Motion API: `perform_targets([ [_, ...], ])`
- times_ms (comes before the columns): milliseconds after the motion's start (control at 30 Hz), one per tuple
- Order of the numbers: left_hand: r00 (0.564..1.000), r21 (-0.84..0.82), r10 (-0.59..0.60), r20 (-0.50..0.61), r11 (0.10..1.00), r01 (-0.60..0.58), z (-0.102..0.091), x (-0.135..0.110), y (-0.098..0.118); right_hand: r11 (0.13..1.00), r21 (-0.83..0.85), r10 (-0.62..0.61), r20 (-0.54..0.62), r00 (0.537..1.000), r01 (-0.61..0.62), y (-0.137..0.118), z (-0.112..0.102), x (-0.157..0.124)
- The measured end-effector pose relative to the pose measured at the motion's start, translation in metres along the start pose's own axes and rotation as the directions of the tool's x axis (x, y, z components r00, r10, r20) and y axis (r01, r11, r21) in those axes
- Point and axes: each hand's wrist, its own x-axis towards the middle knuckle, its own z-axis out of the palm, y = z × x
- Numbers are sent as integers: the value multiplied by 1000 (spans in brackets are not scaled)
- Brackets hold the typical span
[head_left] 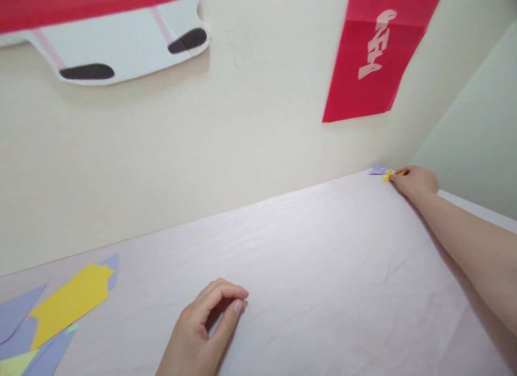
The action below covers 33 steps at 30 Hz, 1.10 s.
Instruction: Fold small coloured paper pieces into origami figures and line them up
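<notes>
A tabletop [307, 268] spread with pale, lilac-tinged cloth, lightly creased, runs across the lower part of the view. Its far edge meets a smooth cream wall [258, 128] along a line that climbs from left to right. A second wall [480, 133], pale grey-green, joins the first at a corner on the right. On the cream wall hang a flat red-and-white cutout [133, 47] with two black ovals at its lower edge and, farther right, a folded red sheet [351, 101] bearing pale lettering.

The person's right hand [418, 182] reaches to the far right end of the cloth, near the corner. Its grip pinches a small yellow folded piece [386, 176], apparently paper, at the tabletop; just to its left, by the wall, sits a small lavender folded piece [378, 171]. The right forearm [472, 233] slants over the right-hand edge of the cloth.

The left hand [204, 327] is low and left of centre, its grip drawn together, thumb tip against the fingertips around a rounded gap. A broad stretch of cloth separates the two hands. Near the left border, well apart from the left hand, a yellow angular paper sheet [75, 303] overlaps several lavender paper sheets [18, 308], with a pale yellow-green sheet [18, 363] at the bottom corner.
</notes>
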Motion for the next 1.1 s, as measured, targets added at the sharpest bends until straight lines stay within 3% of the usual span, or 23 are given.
perform_targets([
  [167, 1000, -14, -8, 5, 1000, 8, -2, -2, -2, 989, 26, 142, 52, 988, -144, -3, -11, -5],
  [400, 1000, -40, -14, 15, 999, 14, -6, -3, -2, 963, 202, 205, -117, 972, -178, -4, -41, -16],
  [500, 999, -33, -21, 24, 999, 22, -8, -4, 0, 948, 309, 119, -131, 984, -74, -23, -54, -34],
  [567, 999, -26, -24, 31, 999, 25, -9, -6, 4, 913, 404, -40, -59, 997, 60, -46, -59, -58],
  [633, 1000, -43, -4, 29, 999, 5, -9, -7, 7, 841, 512, -225, 33, 974, 177, -73, -61, -95],
  [700, 999, -55, 34, 18, 998, -33, -9, -8, 8, 751, 610, -423, 153, 893, 251, -100, -62, -145],
  [767, 999, -32, 52, 11, 998, -51, -8, -9, 8, 660, 686, -603, 238, 761, 308, -123, -65, -202],
  [867, 997, 3, 83, -3, 997, -83, -7, -9, 8, 519, 762, -783, 242, 573, 387, -147, -70, -280],
  [933, 994, 20, 107, -7, 994, -107, -6, -9, 9, 351, 765, -914, 153, 377, 539, -155, -72, -314],
  [967, 993, 27, 115, -5, 993, -114, -5, -9, 10, 307, 764, -935, 129, 331, 568, -157, -72, -324],
  [1033, 992, 42, 122, 6, 992, -123, -7, -9, 11, 275, 766, -948, 117, 294, 581, -158, -71, -331],
  [1100, 993, 67, 118, 16, 991, -119, -14, -9, 10, 295, 772, -942, 135, 309, 563, -156, -68, -327],
])
